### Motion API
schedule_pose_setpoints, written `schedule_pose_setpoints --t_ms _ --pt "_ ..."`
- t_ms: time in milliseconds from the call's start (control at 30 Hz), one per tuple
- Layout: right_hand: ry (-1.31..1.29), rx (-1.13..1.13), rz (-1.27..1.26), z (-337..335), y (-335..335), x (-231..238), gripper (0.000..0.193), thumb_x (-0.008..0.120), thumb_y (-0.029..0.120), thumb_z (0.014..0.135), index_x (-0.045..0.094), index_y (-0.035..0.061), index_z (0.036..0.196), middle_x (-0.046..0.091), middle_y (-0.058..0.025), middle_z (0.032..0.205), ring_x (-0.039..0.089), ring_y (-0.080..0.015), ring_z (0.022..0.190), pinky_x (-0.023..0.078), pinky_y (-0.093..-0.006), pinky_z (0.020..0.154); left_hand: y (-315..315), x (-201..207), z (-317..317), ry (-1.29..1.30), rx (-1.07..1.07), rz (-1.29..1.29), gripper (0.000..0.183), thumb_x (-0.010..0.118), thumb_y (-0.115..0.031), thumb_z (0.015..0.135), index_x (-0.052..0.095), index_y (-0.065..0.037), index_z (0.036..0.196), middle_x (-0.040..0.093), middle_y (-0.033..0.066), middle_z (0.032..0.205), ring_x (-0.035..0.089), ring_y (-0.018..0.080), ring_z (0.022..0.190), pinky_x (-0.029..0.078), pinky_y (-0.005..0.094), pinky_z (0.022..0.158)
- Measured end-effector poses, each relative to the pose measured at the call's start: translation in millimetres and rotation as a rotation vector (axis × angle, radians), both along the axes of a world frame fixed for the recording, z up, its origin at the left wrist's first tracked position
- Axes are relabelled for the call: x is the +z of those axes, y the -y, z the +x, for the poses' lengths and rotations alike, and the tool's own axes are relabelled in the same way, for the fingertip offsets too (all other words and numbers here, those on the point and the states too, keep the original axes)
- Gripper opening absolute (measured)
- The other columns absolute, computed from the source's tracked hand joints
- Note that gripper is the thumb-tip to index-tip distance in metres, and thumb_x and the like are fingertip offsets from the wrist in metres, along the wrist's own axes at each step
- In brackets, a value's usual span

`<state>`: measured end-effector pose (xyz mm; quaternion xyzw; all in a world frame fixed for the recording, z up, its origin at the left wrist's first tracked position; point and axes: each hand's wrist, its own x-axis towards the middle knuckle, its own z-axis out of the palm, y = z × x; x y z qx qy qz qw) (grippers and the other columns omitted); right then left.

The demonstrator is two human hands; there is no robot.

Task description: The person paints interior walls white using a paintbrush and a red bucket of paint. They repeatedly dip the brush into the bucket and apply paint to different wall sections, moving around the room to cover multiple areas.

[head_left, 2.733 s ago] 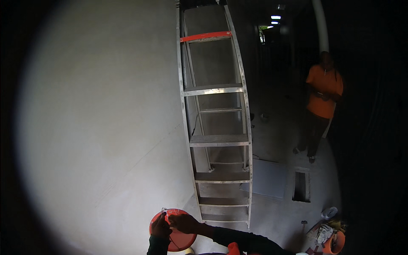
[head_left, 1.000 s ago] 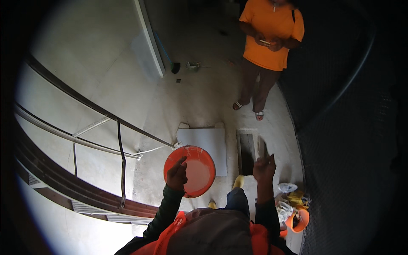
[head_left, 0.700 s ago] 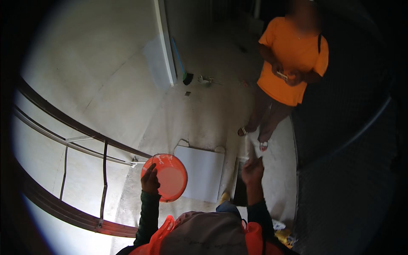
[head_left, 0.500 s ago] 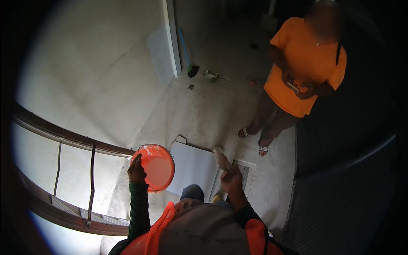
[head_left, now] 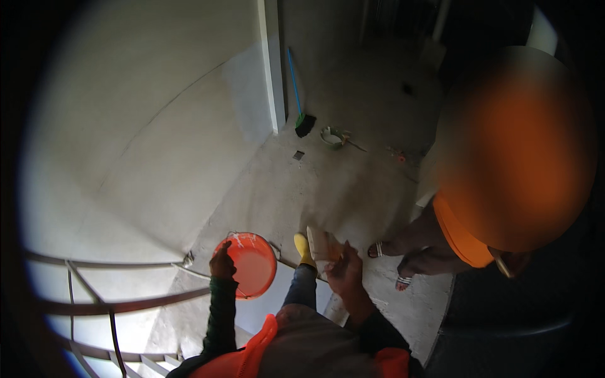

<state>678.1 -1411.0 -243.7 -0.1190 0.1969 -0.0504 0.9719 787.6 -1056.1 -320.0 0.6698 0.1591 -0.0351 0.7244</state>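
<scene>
My left hand is closed at the left side of an orange bucket, where its wire handle runs, and holds it up. White smears mark the bucket's far inner wall, and a pale pinkish surface shows inside. In my right hand is a pale, flat, block-shaped tool, raised in front of me to the right of the bucket. It resembles a wide brush, but blur leaves its kind uncertain. Between the hands, my leg reaches forward in a yellow boot.
A pale flat panel lies on the floor under my leg. Metal railings stand left. Farther off are a broom, a green tub with a tool, and a floor drain. A person in orange stands close at right.
My booted foot has come forward past the panel. Bucket and tool have stayed in my hands. The person in orange appears larger and farther right, and the railings look closer.
</scene>
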Motion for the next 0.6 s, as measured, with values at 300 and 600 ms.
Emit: schedule_pose_setpoints --t_ms 300,600 --pt "0.021 0.095 -0.022 368 135 102 0.022 0.061 0.037 0.102 0.069 0.0172 0.101 0.074 0.0013 0.093 0.068 -0.0121 0.072 0.053 -0.0288 0.059 89 5 258 0.212 -0.135 0.603 0.051 0.061 0.003 0.085 0.064 -0.008 0.134 0.07 0.008 0.085 0.053 0.0124 0.049 0.048 0.0293 0.049" --pt "0.08 0.567 0.143 544 -29 162 0.025 0.067 0.042 0.098 0.064 0.0173 0.096 0.06 0.0034 0.074 0.058 -0.0087 0.064 0.045 -0.0259 0.055 132 129 410 0.767 -0.121 0.978 0.043 0.059 0.006 0.09 0.064 -0.003 0.132 0.072 0.0167 0.119 0.062 0.0184 0.062 0.051 0.03 0.053"
